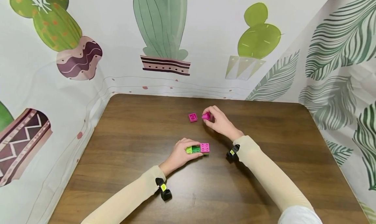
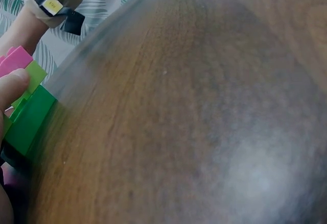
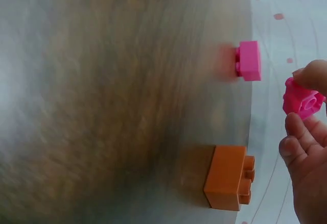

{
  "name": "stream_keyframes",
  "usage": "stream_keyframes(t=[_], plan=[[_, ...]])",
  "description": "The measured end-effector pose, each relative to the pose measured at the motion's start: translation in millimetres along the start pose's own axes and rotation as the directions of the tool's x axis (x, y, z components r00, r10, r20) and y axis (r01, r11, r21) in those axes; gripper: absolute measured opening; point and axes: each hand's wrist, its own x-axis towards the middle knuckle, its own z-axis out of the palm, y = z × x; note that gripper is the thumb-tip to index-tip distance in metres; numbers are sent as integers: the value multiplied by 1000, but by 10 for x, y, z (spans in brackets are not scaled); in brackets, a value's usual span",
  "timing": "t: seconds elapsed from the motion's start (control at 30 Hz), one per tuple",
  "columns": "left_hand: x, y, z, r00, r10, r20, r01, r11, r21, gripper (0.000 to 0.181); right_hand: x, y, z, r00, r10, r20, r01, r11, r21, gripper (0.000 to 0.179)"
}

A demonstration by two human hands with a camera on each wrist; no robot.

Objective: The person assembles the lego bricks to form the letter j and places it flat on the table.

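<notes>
My left hand [image 1: 180, 154] grips a small build of toy bricks near the middle of the table, thumb on the near side and fingers on the far side. In it show a pink brick [image 1: 204, 147] at the right end, a green brick [image 2: 31, 121] and a lime brick [image 2: 34, 76]; my fingers hide part of it. Farther back, my right hand [image 1: 221, 123] pinches a small pink block with a scalloped outline [image 3: 298, 101], its hollow underside partly showing. Just left of that hand, a square pink brick [image 1: 192, 117] lies on the table with its hollow side up.
In the right wrist view an orange brick [image 3: 225, 178] stands on the table near the right hand; the head view does not show it. The brown wooden table [image 1: 141, 119] meets a plant-printed cloth [image 1: 211, 38] at its back edge. Both wrists wear black straps.
</notes>
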Motion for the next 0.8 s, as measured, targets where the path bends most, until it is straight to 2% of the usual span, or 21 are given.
stream_keyframes(t=[0.17,0.37,0.67,0.8], plan=[[-4,-6,17,1000,-1,2,1,1000,10,39,-128,-51,-25,998,7,-70,-1,997,79,33],[-3,9,-1,1000,-1,-2,1,1000,8,39,-243,-120,-85,996,5,-85,1,998,68,50],[5,21,-12,1000,-17,10,17,1000,4,40,-429,-255,-171,997,40,-71,-28,987,157,45],[3,10,-2,1000,-19,10,19,1000,5,40,-505,-335,-181,997,30,-66,-16,980,197,44]])
